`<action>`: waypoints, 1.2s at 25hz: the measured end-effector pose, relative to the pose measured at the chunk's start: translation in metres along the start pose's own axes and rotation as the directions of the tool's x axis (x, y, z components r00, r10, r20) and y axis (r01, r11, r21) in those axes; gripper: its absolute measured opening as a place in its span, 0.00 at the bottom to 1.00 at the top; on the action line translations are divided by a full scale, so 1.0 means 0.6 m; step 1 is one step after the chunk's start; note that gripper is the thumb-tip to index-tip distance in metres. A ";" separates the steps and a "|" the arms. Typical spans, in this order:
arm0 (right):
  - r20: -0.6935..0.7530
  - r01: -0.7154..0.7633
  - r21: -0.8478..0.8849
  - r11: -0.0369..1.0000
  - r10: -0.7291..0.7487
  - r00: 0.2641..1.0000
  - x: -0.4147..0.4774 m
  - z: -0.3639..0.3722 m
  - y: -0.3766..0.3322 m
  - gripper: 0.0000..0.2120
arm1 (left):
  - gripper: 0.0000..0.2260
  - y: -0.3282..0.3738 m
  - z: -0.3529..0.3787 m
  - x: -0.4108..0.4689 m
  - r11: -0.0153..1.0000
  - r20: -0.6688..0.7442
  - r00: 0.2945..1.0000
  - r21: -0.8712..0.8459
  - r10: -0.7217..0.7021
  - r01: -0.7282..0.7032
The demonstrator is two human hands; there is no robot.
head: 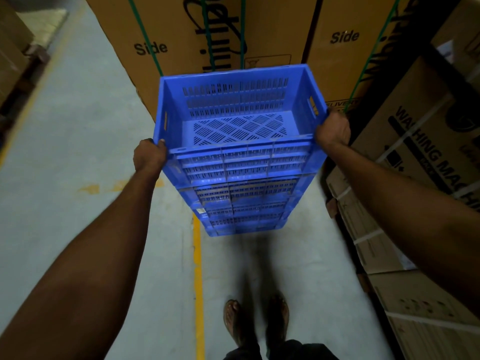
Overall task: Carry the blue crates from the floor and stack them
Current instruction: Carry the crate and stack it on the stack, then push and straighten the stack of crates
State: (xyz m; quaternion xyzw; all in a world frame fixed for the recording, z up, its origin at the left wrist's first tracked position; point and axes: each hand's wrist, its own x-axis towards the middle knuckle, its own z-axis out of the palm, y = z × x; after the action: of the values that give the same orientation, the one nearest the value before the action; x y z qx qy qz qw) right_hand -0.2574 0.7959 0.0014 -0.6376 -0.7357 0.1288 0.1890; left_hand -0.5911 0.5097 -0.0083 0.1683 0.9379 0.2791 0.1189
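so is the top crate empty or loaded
Empty. The slotted floor of the top crate shows bare wall to wall; left hand and right hand grip its near corners.

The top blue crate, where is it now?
Head view, centre: the top blue crate is atop the crate stack, left hand and right hand gripping its near corners.

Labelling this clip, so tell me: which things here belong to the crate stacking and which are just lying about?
Job: top blue crate, crate stack beneath, left hand, right hand.
Just there: cardboard boxes marked Side, washing machine cartons, yellow floor line.
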 end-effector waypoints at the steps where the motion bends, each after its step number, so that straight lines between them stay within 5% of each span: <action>1: -0.030 0.028 -0.052 0.998 -0.030 0.999 -0.006 -0.004 -0.004 0.17 | 0.20 0.003 -0.001 -0.007 1.000 -0.024 1.000 0.027 0.006 -0.005; 4: -0.112 0.355 -0.114 0.928 -0.367 0.923 -0.059 0.006 -0.015 0.14 | 0.20 0.005 0.016 -0.041 0.925 -0.222 0.914 0.257 0.340 -0.281; 6: -0.020 0.594 -0.040 0.803 -0.595 0.803 -0.111 0.034 -0.024 0.19 | 0.22 0.001 0.042 -0.063 0.801 -0.183 0.808 0.369 0.559 -0.471; 8: 0.038 0.694 -0.107 0.712 -0.695 0.718 -0.139 0.069 -0.021 0.21 | 0.27 -0.005 0.067 -0.074 0.762 -0.136 0.797 0.420 0.589 -0.492; 16: -0.080 0.667 -0.168 0.726 -0.684 0.725 -0.151 0.083 -0.019 0.22 | 0.27 -0.011 0.076 -0.083 0.781 -0.252 0.761 0.400 0.597 -0.480; 19: -0.273 0.609 -0.172 0.774 -0.631 0.726 -0.219 0.110 0.024 0.11 | 0.09 -0.061 0.112 -0.122 0.741 -0.381 0.636 0.346 0.671 -0.575; 21: -0.223 0.653 -0.134 0.746 -0.664 0.713 -0.255 0.156 0.058 0.06 | 0.11 -0.107 0.161 -0.140 0.616 -0.244 0.568 0.388 0.786 -0.685; 25: -0.003 0.749 -0.038 0.662 -0.749 0.662 -0.243 0.269 0.075 0.17 | 0.17 -0.164 0.256 -0.112 0.598 0.039 0.648 0.348 0.760 -0.722; 27: 0.035 0.775 -0.049 0.630 -0.775 0.631 -0.233 0.305 0.054 0.23 | 0.15 -0.158 0.272 -0.092 0.631 0.032 0.680 0.343 0.733 -0.696; 30: 0.056 0.766 -0.077 0.639 -0.764 0.643 -0.228 0.325 0.036 0.18 | 0.08 -0.140 0.278 -0.090 0.666 -0.034 0.700 0.343 0.713 -0.662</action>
State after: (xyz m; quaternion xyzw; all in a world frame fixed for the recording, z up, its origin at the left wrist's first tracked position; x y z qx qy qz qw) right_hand -0.3087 0.6740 -0.1978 -0.2739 -0.9430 0.0082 0.1891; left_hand -0.5097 0.5037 -0.1844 0.5030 0.8417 0.1680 -0.1011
